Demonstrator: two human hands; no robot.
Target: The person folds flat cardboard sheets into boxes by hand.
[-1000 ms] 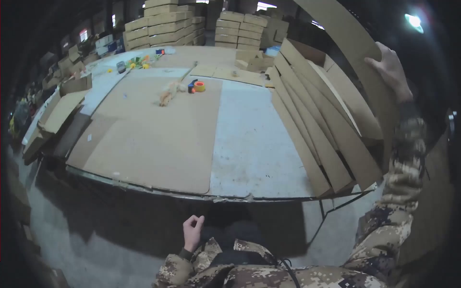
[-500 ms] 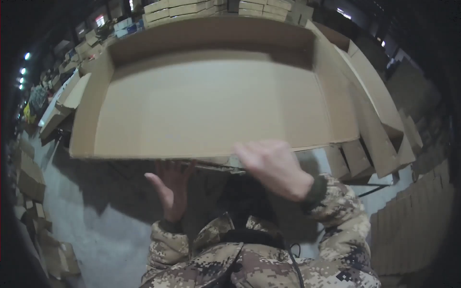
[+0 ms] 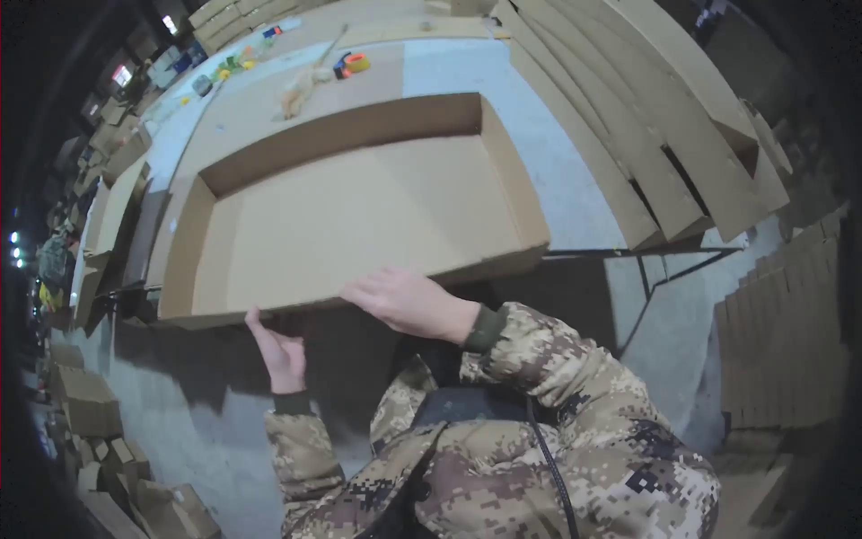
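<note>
Long grey table (image 3: 575, 193) with shallow open cardboard tray (image 3: 359, 211), leaning flat cardboard stacks (image 3: 646, 117), tape roll (image 3: 356, 62).

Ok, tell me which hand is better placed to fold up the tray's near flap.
Right. The right hand lies on the cardboard tray's near edge mid-span; the left hand sits below, fingertips under it.

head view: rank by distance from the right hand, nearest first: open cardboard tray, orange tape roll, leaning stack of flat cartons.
From the right hand:
1. Open cardboard tray, touching, at its near edge.
2. Leaning stack of flat cartons, right side of the table.
3. Orange tape roll, far end of the table.
</note>
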